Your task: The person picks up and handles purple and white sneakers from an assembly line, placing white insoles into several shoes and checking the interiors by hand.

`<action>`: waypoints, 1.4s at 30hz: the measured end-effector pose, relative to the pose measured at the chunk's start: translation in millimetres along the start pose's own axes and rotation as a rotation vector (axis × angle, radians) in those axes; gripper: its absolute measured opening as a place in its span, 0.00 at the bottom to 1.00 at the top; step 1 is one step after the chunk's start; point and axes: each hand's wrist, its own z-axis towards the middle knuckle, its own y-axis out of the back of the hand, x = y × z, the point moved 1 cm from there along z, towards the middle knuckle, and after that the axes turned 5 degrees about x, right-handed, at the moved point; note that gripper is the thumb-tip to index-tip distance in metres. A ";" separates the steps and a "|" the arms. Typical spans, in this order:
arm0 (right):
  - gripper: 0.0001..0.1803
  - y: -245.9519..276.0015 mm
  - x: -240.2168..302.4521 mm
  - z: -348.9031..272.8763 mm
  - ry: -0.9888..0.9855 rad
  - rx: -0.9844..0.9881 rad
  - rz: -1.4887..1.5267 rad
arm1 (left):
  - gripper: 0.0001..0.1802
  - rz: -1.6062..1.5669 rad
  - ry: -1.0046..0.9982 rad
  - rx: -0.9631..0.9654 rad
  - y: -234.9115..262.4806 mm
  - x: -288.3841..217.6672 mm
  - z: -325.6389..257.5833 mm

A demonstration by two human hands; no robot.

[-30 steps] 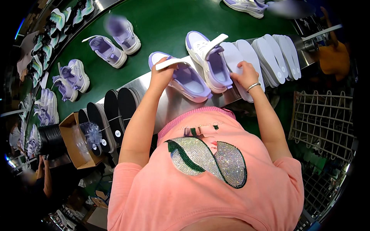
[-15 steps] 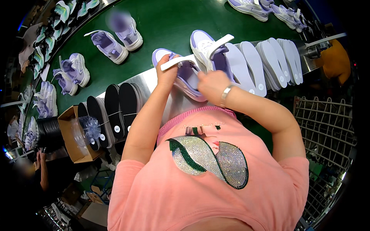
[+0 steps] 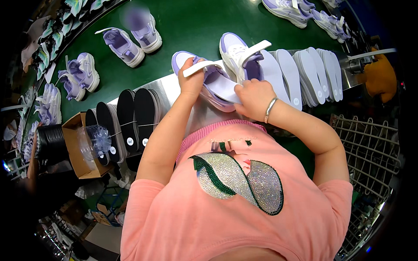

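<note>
A lilac and white sneaker (image 3: 180, 60) rests on the metal ledge in front of me, toe pointing away. My left hand (image 3: 191, 79) is closed round its upper and the base of its white strap-like tongue. A pale insole (image 3: 221, 87) lies partly inside this sneaker, its front end hidden under the upper. My right hand (image 3: 256, 99) pinches the insole's heel end, which sticks up at the shoe's opening. Touching distance from that hand stands the matching sneaker (image 3: 233, 45), its tongue pulled out.
Stacks of white insoles (image 3: 288, 71) line the ledge to the right, black insoles (image 3: 126, 106) to the left. A cardboard box (image 3: 72, 150) with clear plastic sits beyond those. More lilac sneakers (image 3: 118, 45) stand on the green surface (image 3: 187, 26). A wire rack (image 3: 370, 150) is at right.
My right hand has shifted slightly right and back, out of the shoe's opening to the insole's heel end. More of the insole shows inside the shoe. My left hand keeps its hold.
</note>
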 end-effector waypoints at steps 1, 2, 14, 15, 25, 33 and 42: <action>0.09 0.2 0.4 2.3 0.056 -0.025 -0.030 | 0.13 0.015 0.003 -0.001 -0.1 -0.9 0.1; 0.08 -1.1 2.6 6.2 0.113 -0.049 -0.060 | 0.13 0.030 0.007 -0.003 0.0 -2.0 -0.5; 0.08 -45.2 12.2 85.4 0.142 0.170 0.011 | 0.12 -0.195 0.023 0.000 -10.1 3.2 -0.5; 0.08 -43.0 11.8 89.8 0.112 0.222 0.057 | 0.11 -0.191 0.015 0.012 -10.7 2.4 0.0; 0.14 -42.7 17.4 110.9 0.085 0.494 -0.182 | 0.10 -0.121 -0.015 0.048 -12.5 13.5 8.0; 0.16 -35.8 7.4 99.6 0.207 0.555 -0.214 | 0.16 0.058 -0.063 0.059 -11.2 7.6 9.0; 0.20 -33.6 -0.2 52.6 0.188 0.570 -0.030 | 0.13 -0.010 0.018 0.062 -18.9 4.8 3.8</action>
